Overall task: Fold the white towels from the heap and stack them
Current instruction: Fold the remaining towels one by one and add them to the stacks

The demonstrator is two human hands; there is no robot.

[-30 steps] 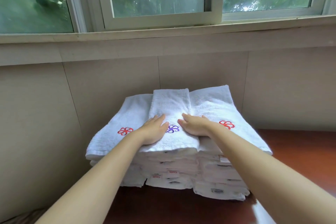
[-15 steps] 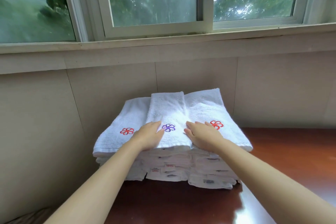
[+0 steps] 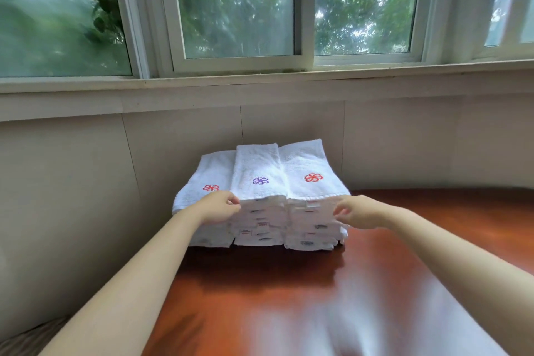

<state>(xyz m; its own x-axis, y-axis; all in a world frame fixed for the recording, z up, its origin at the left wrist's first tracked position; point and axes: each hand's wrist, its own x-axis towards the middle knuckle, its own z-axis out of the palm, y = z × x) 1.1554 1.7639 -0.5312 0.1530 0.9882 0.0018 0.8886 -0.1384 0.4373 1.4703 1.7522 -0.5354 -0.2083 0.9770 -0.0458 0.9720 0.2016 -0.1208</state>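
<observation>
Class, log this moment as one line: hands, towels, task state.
folded white towels: three side-by-side piles on wooden table | left hand: at piles' front, grip unclear | right hand: open, by right pile's front

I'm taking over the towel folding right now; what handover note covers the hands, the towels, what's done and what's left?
Left hand: fingers curled at the front edge of the middle stack; pinching or not, cannot tell.
Right hand: open, blurred, at the front of the right stack.
Towels: three folded stacks, left stack included, side by side on the table against the wall.
Done: these are folded and stacked.
Left: no unfolded heap in view; probably just squaring the fronts.
</observation>
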